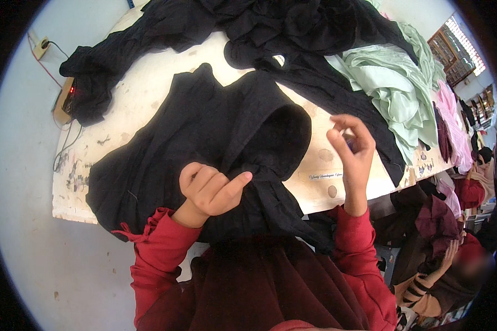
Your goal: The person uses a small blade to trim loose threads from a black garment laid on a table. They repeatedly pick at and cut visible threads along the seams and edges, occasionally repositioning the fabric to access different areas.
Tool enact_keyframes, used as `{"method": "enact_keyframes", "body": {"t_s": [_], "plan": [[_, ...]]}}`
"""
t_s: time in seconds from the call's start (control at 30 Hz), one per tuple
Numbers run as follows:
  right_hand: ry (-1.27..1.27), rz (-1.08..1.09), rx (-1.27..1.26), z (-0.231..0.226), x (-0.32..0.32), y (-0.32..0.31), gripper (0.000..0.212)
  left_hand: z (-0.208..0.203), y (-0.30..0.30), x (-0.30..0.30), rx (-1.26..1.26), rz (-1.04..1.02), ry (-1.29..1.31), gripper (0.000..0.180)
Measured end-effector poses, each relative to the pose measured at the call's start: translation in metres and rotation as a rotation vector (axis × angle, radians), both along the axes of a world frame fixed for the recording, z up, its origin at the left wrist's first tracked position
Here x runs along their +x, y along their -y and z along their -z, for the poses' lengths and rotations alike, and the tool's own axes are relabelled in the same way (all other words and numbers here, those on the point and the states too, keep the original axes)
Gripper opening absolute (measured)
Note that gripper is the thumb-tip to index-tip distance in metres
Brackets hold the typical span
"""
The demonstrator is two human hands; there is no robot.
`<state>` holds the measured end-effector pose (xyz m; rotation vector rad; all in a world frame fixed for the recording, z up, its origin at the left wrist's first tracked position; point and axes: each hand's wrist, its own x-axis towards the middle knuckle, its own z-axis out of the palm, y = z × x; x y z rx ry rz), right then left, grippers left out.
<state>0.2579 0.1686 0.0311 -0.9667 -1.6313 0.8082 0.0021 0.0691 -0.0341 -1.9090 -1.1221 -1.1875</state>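
Note:
A black garment point(165, 127) lies spread over the near part of the table, with a wide, rounded fold point(279, 132) standing open on its right. Just above its front part is my left hand point(212, 188), fingers curled in and one digit pointing right. Whatever it may hold is hidden by the fingers. Off the garment's right side, my right hand point(354, 149) is raised over the pale tabletop, its fingers bent toward the thumb. Something small and dark bluish shows in its palm, too little to name.
More black cloth point(270, 25) is heaped along the table's point(72, 193) far side. Pale green fabric point(392, 83) and pink fabric point(453, 127) lie at right. A power strip point(64, 101) sits by the left wall, below a socket point(41, 48). Another person point(447, 270) is at lower right.

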Motion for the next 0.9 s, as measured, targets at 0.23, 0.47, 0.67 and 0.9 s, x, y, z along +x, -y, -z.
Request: {"method": "enact_keyframes", "body": {"t_s": [0.23, 0.47, 0.67, 0.9], "plan": [[0.051, -0.147, -0.013, 0.036, -0.026, -0.041, 0.035, -0.006, -0.006, 0.0, -0.016, 0.027, 0.028, 0.031], [-0.275, -0.141, -0.455, 0.007, -0.051, -0.057, 0.027, -0.016, -0.011, -0.009, -0.242, 0.35, 0.37, 0.054], [-0.373, -0.038, -0.398, 0.008, -0.007, -0.096, 0.057, -0.03, -0.015, -0.052, -0.612, -0.177, 0.435, 0.061], [-0.149, -0.1, -0.438, 0.06, 0.019, 0.009, 0.058, 0.005, 0.009, -0.133, -0.827, -0.86, 0.406, 0.049]]}}
